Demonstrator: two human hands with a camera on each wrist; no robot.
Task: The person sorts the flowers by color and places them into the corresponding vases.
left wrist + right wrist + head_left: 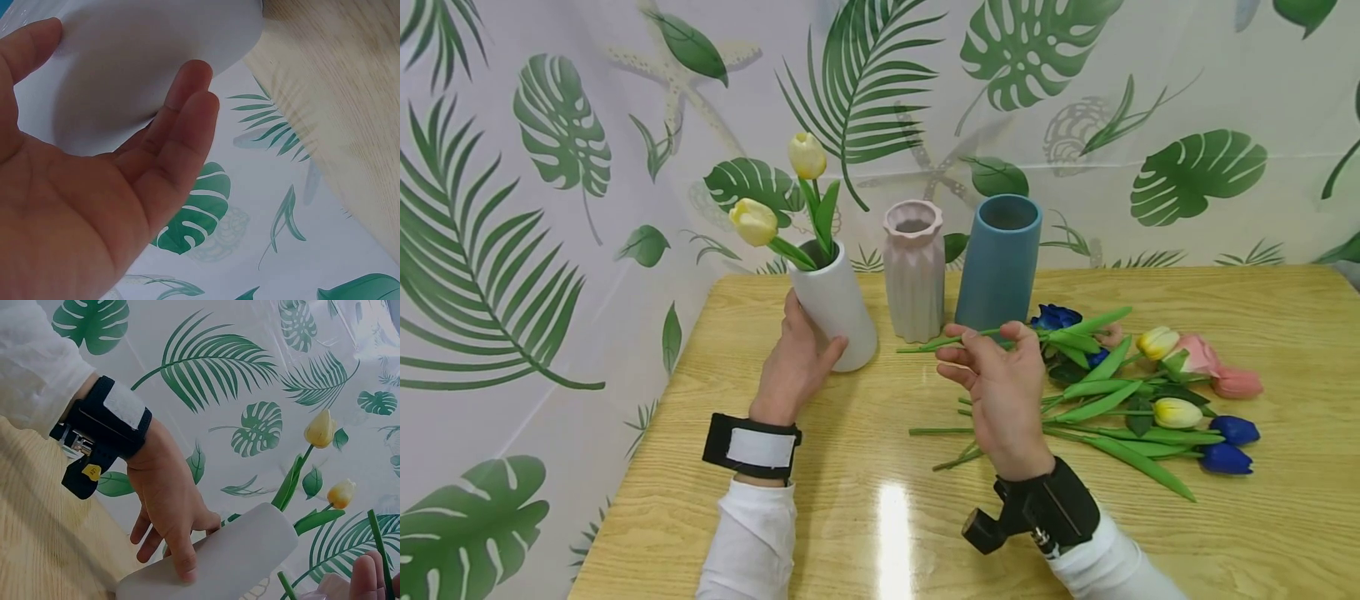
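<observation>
My left hand grips the white vase low on its side, and the vase leans to the left. Two yellow tulips stand in it, spreading out of its mouth. In the right wrist view the thumb of that left hand lies along the vase wall. My right hand pinches green flower stems, their cut ends pointing left toward the vase. Which blooms belong to these stems I cannot tell. In the left wrist view the palm faces the shaded vase.
A pink fluted vase and a blue vase stand behind the hands. Loose artificial flowers lie at right on the wooden table: blue tulips, yellow tulips, a pink tulip and a blue rose. Leaf-printed cloth hangs behind.
</observation>
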